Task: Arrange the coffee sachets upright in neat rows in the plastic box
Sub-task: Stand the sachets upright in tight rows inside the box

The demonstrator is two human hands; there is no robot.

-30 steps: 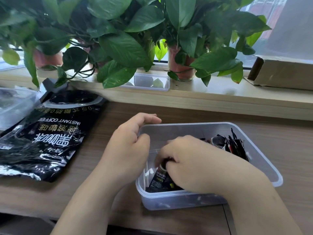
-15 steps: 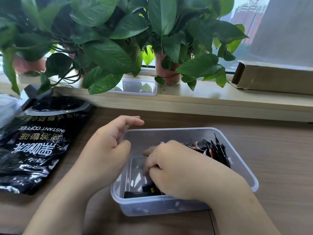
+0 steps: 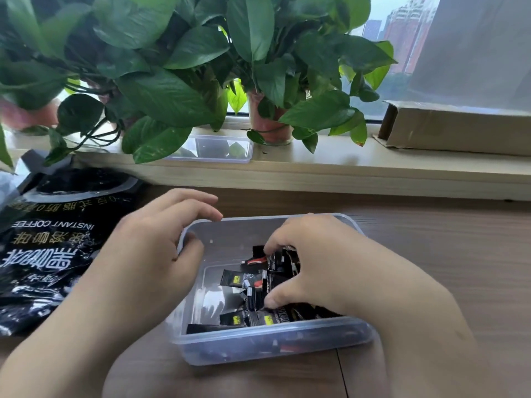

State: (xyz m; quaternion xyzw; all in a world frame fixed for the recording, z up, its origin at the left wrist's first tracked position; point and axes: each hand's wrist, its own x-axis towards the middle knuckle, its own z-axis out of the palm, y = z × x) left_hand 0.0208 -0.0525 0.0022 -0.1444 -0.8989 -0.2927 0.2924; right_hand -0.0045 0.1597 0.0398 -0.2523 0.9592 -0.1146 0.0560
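A clear plastic box (image 3: 267,344) sits on the wooden table (image 3: 431,254), near the front edge, with both of the person's arms reaching in over it from below; the left hand (image 3: 155,248) is clamped on the box's left wall, thumb hooked inside the rim and fingers (image 3: 198,209) curled over the far left corner, so it is holding the box and nothing else; the right hand (image 3: 321,262) is down inside the box, its fingers and thumb spread in a wide claw and pressed around a bunch of black coffee sachets (image 3: 275,271) that stand more or less on edge in the middle and right part of the box; a few more sachets (image 3: 258,318) lie flat or tilted along the near wall, and one lies loose toward the centre, so there is no tidy row over there; the left third of the box floor is bare; how many sachets are under the right palm I cannot tell; well to the left of the box, flat on the table, lies a large black instant coffee bag (image 3: 57,248) with white and gold lettering, its top end open toward the windowsill (image 3: 344,165); on the sill stand leafy green potted plants (image 3: 178,81) whose leaves hang over a second small clear container (image 3: 218,149), and at the right end of the sill lies a cardboard box (image 3: 459,130) on its side
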